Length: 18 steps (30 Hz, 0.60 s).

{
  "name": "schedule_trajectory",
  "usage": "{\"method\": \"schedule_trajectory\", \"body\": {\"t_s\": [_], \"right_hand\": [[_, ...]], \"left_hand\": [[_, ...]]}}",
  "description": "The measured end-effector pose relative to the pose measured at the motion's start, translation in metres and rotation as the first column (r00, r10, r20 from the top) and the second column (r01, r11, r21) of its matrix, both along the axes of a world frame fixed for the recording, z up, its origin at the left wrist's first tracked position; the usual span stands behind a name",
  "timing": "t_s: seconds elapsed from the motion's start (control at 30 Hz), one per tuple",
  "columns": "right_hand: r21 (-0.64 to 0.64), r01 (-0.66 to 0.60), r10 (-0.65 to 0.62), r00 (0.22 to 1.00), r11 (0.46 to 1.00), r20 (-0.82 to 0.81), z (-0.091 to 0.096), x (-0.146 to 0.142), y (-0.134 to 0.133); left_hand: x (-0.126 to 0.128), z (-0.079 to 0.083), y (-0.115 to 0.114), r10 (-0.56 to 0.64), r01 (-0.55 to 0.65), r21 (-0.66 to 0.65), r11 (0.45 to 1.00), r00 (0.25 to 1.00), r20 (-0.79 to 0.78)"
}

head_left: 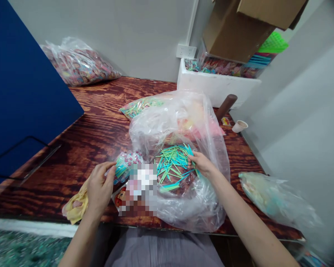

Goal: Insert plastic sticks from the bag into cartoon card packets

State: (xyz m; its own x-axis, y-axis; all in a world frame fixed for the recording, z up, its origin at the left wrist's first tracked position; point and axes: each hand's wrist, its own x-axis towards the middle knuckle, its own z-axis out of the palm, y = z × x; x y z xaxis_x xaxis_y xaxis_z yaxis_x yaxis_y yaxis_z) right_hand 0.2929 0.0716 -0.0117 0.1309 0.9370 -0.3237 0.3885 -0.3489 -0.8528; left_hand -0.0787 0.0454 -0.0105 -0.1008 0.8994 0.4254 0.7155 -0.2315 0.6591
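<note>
A large clear plastic bag (pixel 183 122) lies open on the wooden table (pixel 100 122) in front of me. Inside it is a heap of thin green and blue sticks (pixel 171 163). My right hand (pixel 202 163) reaches into the bag, fingers pinched on a few of those sticks. My left hand (pixel 100 187) is closed on a small printed packet (pixel 125 167) holding several sticks, just left of the bag's mouth. A printed cartoon card (pixel 120 197) lies under the packet, partly blurred.
A yellow cloth (pixel 76 207) lies by my left wrist. A flat pack of sticks (pixel 139 105) sits behind the bag. A filled bag (pixel 78 66) at the back left, a white foam box (pixel 217 85), a paper cup (pixel 239 126) and another plastic bag (pixel 272 200) at right.
</note>
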Motion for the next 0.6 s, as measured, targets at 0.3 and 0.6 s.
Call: {"method": "schedule_trajectory", "body": {"t_s": [0.3,0.6], "right_hand": [[0.222,0.165,-0.042,0.88,0.961,-0.473,-0.024,-0.024,-0.07],[0.315,0.101,-0.035,0.977,0.944,-0.209,-0.045,-0.035,-0.098]], "left_hand": [[0.008,0.004,-0.01,0.006,-0.005,0.023,1.0,1.0,-0.017],[0.02,0.006,-0.016,-0.032,0.033,0.027,0.999,0.999,-0.024]]}}
